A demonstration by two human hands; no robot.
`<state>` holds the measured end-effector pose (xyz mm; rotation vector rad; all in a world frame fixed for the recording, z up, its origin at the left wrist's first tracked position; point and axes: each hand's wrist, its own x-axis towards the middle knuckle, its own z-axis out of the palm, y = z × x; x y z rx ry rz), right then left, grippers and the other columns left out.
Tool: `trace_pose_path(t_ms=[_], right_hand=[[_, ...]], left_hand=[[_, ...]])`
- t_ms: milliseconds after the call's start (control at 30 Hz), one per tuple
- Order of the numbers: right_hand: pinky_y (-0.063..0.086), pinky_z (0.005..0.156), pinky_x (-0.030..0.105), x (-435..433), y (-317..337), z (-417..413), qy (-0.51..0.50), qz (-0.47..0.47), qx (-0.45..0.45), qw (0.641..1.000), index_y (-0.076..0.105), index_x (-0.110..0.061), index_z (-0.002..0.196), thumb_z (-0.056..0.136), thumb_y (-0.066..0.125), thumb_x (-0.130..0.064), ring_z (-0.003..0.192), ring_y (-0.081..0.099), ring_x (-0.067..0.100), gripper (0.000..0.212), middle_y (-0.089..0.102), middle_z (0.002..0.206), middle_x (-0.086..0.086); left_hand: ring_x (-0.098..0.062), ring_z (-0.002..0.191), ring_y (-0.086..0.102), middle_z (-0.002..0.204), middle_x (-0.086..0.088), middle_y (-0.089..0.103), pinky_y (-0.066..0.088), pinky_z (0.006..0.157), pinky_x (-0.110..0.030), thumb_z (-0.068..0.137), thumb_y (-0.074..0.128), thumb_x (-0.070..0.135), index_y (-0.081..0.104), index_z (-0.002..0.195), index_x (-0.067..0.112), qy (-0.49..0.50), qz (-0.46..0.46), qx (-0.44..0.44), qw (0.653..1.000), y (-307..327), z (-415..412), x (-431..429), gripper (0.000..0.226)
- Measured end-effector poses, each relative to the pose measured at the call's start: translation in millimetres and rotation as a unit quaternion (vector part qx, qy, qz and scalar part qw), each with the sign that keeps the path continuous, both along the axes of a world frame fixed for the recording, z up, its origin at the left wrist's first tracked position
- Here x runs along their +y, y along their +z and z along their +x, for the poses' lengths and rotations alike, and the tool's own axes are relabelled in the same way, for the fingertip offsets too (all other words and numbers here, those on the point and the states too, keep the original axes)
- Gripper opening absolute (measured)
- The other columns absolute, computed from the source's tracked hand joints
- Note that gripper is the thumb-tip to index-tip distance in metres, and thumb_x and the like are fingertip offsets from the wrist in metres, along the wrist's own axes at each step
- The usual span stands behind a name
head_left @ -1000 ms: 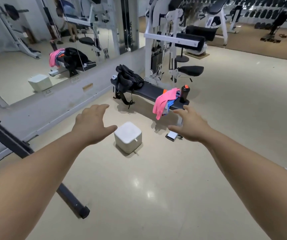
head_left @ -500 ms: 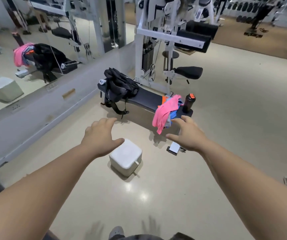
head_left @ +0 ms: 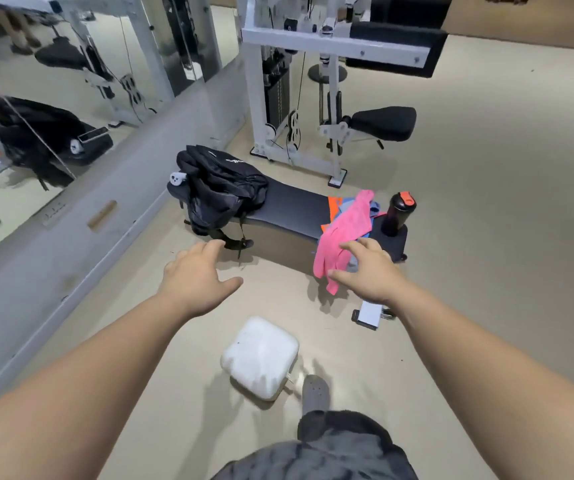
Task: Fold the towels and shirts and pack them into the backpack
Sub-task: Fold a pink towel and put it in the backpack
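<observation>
Towels and shirts (head_left: pixel 346 233), a pink one on top of blue and orange ones, lie heaped at the right end of the black bench (head_left: pixel 292 211), hanging over its near edge just left of a black shaker bottle (head_left: pixel 398 216). The black backpack (head_left: pixel 223 188) slumps on the bench's left end. The left grip (head_left: pixel 192 282) hovers spread near the backpack's straps, holding nothing. The right grip (head_left: pixel 370 271), fingers spread, overlaps the pink cloth's hanging edge; whether it touches is unclear. A white cube (head_left: pixel 261 356) sits on the floor nearer
</observation>
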<state>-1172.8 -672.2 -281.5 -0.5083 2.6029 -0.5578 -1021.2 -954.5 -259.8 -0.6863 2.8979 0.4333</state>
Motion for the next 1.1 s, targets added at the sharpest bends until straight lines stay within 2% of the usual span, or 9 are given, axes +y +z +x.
trace_pose_path(t_ms=[233,400,500,633,767,867,967,1033,1100], right_hand=[[0.037,0.110,0.047,-68,-6,-125,-0.006,-0.001,-0.019,1.000,0.041,-0.038,0.148,0.084,0.064,-0.062,0.142,0.034,0.031,0.072,0.029,0.158,0.000],[0.038,0.111,0.046,-114,-38,-181,-0.039,-0.001,-0.050,0.998,0.042,-0.038,0.147,0.082,0.064,-0.064,0.141,0.036,0.030,0.073,0.031,0.158,-0.001],[0.038,0.112,0.045,-145,-59,-210,-0.080,-0.005,-0.077,0.994,0.046,-0.034,0.145,0.082,0.064,-0.063,0.138,0.041,0.027,0.072,0.036,0.154,0.000],[0.037,0.111,0.035,-190,-78,-231,-0.188,-0.044,-0.099,0.976,0.052,-0.026,0.142,0.087,0.069,-0.047,0.134,0.045,0.021,0.061,0.045,0.148,0.005],[0.042,0.103,0.034,-227,-75,-225,-0.259,-0.038,-0.127,0.957,0.054,-0.024,0.140,0.086,0.070,-0.049,0.128,0.052,0.022,0.062,0.047,0.145,0.001],[0.044,0.101,0.035,-233,-70,-232,-0.281,-0.023,-0.128,0.951,0.055,-0.026,0.140,0.086,0.070,-0.050,0.126,0.052,0.022,0.061,0.045,0.144,0.002],[0.052,0.090,0.044,-220,-74,-248,-0.311,-0.014,-0.134,0.941,0.054,-0.024,0.141,0.088,0.069,-0.046,0.113,0.063,0.032,0.059,0.044,0.140,0.004],[0.052,0.082,0.040,-205,-86,-261,-0.314,-0.002,-0.134,0.940,0.054,-0.022,0.141,0.089,0.068,-0.045,0.110,0.066,0.037,0.059,0.044,0.142,0.006],[0.049,0.076,0.033,-188,-101,-277,-0.311,0.006,-0.137,0.941,0.054,-0.022,0.141,0.089,0.067,-0.046,0.111,0.065,0.034,0.059,0.043,0.144,0.005]], left_hand=[[-0.029,0.133,0.045,0.145,-0.001,0.048,0.041,0.106,-0.044,0.082,0.064,0.061,0.037,0.146,0.029,-0.046,-0.014,-0.015,0.999,-2,-139,-53,0.076],[-0.031,0.127,0.048,0.138,-0.003,0.052,0.043,0.105,-0.047,0.068,0.052,0.072,0.039,0.142,0.029,-0.056,0.052,-0.037,0.996,-34,-216,-105,0.086],[-0.031,0.129,0.048,0.142,-0.002,0.051,0.043,0.105,-0.047,0.075,0.060,0.068,0.038,0.145,0.030,-0.084,0.066,-0.049,0.993,-56,-268,-148,0.083],[-0.030,0.130,0.047,0.143,-0.001,0.049,0.043,0.104,-0.044,0.082,0.067,0.062,0.038,0.148,0.029,-0.165,0.069,-0.055,0.982,-81,-335,-210,0.080],[-0.028,0.130,0.048,0.144,0.000,0.048,0.044,0.103,-0.043,0.082,0.067,0.061,0.038,0.147,0.029,-0.227,0.094,-0.082,0.966,-88,-378,-256,0.078],[-0.029,0.132,0.047,0.146,-0.002,0.048,0.044,0.104,-0.045,0.082,0.065,0.060,0.038,0.148,0.027,-0.270,0.101,-0.082,0.954,-88,-416,-261,0.079],[-0.030,0.134,0.045,0.148,-0.003,0.046,0.042,0.107,-0.046,0.084,0.064,0.059,0.036,0.149,0.026,-0.301,0.123,-0.085,0.942,-96,-446,-242,0.078],[-0.029,0.135,0.043,0.148,-0.002,0.045,0.041,0.108,-0.046,0.086,0.064,0.058,0.036,0.150,0.027,-0.310,0.136,-0.088,0.937,-108,-461,-224,0.076],[-0.028,0.136,0.042,0.150,-0.003,0.044,0.040,0.109,-0.046,0.087,0.063,0.057,0.035,0.150,0.027,-0.313,0.139,-0.102,0.934,-122,-474,-201,0.075]])
